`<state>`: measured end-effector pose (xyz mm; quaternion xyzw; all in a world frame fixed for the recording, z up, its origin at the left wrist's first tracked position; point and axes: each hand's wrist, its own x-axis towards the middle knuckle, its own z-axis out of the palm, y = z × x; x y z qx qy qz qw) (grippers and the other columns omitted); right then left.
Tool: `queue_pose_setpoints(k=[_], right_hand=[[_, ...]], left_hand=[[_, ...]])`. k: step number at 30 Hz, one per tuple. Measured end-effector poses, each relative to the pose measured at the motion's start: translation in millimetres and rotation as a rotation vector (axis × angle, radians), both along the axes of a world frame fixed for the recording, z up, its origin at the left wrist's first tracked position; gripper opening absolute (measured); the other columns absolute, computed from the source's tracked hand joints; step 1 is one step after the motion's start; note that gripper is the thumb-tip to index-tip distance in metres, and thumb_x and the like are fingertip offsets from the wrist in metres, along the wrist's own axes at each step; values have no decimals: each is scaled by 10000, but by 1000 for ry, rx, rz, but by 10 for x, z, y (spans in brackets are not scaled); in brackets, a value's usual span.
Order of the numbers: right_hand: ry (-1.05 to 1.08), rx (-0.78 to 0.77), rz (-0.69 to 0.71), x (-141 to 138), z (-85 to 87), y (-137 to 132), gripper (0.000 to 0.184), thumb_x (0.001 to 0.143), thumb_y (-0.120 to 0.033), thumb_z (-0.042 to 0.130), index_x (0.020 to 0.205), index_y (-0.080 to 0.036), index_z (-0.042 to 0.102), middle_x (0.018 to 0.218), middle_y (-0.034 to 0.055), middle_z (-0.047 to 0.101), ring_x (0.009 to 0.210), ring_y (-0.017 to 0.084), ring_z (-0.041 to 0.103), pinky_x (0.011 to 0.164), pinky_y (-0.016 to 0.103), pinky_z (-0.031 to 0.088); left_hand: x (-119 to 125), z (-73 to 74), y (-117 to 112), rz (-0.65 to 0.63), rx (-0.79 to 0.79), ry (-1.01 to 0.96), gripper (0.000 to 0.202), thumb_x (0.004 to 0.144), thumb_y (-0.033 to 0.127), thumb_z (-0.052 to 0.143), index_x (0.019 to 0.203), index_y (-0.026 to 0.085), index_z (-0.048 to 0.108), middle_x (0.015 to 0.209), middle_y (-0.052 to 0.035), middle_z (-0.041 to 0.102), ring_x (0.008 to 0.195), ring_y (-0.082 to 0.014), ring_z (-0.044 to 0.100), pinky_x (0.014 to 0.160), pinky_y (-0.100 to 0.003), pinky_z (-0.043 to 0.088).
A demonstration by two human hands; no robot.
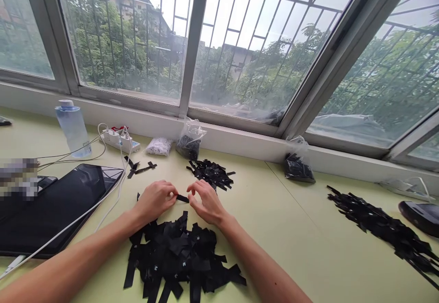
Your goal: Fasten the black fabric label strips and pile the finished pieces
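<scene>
Between my two hands is a short black fabric strip [183, 198]. My left hand [158, 198] pinches its left end between thumb and fingers. The fingers of my right hand [207, 203] curl in at the right end; its thumb meets the strip, though the exact contact is hard to see. Below the hands lies a large loose pile of black strips [185, 252], some printed with a small white letter that looks like M. Just beyond the hands, a smaller pile of similar strips [213, 173] rests on the table.
At left are a black tablet [68, 207] with a white cable, a water bottle [73, 127] and a power strip [120, 139]. By the window stand a white packet [159, 146] and two bags [189, 143] [297, 165] of dark pieces. More black strips [380, 225] lie right.
</scene>
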<state>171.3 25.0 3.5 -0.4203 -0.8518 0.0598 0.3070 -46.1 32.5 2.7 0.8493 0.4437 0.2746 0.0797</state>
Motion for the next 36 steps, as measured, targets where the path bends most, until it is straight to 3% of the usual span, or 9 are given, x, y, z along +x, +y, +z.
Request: queue_pose_setpoints(k=[1, 3, 7, 10, 16, 20, 24, 29, 36], right_hand=[[-5, 14, -13, -18, 0, -6, 55, 909, -233, 655, 953, -205, 637, 899, 23, 641, 882, 195, 571, 860, 341, 419], [-42, 40, -18, -51, -30, -4, 146, 899, -337, 710, 939, -211, 646, 910, 34, 643, 909, 217, 564, 872, 368, 409], [-88, 51, 40, -79, -108, 20, 74, 886, -208, 724, 879, -219, 651, 910, 33, 650, 946, 222, 557, 879, 373, 399], [9, 14, 51, -57, -82, 31, 118, 897, -134, 669, 819, -208, 620, 865, 18, 643, 888, 195, 550, 865, 355, 407], [265, -99, 16, 9, 22, 61, 115, 872, -156, 616, 771, -203, 589, 791, -3, 637, 779, 165, 540, 786, 320, 423], [472, -304, 59, 23, -17, 107, 20, 818, -199, 627, 800, -192, 630, 804, 5, 668, 739, 152, 584, 696, 287, 446], [630, -464, 111, 31, -54, 138, 60, 771, -227, 650, 805, -178, 646, 800, 20, 678, 681, 140, 587, 624, 264, 456], [689, -490, 99, 41, -25, 139, 134, 739, -190, 630, 862, -178, 681, 756, 1, 650, 650, 124, 556, 602, 252, 429], [726, -525, 117, 13, 13, 122, 171, 708, -189, 613, 856, -183, 698, 730, -6, 624, 627, 116, 510, 573, 243, 400]], left_hand=[[1, -5, 0, -3, 6, -8, 192, 896, 229, 569, 844, 222, 754, 871, -44, 748, 869, -220, 659, 770, -315, 467], [0, -20, 4, -7, 15, -29, 179, 894, 243, 579, 848, 227, 752, 880, -45, 752, 876, -225, 660, 772, -320, 469], [-6, -46, 19, -12, 16, -49, 173, 900, 258, 583, 859, 234, 749, 885, -41, 751, 894, -237, 661, 796, -333, 472], [-13, -54, 27, -8, 15, -68, 160, 893, 258, 595, 863, 237, 752, 873, -42, 742, 879, -237, 665, 787, -332, 470], [-21, -78, 45, -35, -2, -115, 155, 886, 262, 625, 857, 252, 777, 894, -42, 750, 877, -231, 668, 751, -311, 474], [-13, -113, 72, -73, -1, -85, 217, 933, 261, 585, 911, 261, 801, 960, -42, 772, 919, -235, 657, 798, -325, 476], [-12, -145, 96, -104, 3, -91, 242, 958, 275, 562, 973, 276, 803, 1012, -35, 778, 942, -237, 640, 805, -328, 484], [-11, -125, 93, -75, 9, -134, 262, 982, 304, 530, 1063, 252, 773, 1065, -56, 763, 1006, -247, 636, 855, -343, 490], [41, -30, 4, -118, -66, -338, 303, 997, 387, 506, 1007, 239, 769, 964, -53, 760, 943, -223, 663, 857, -333, 508]])
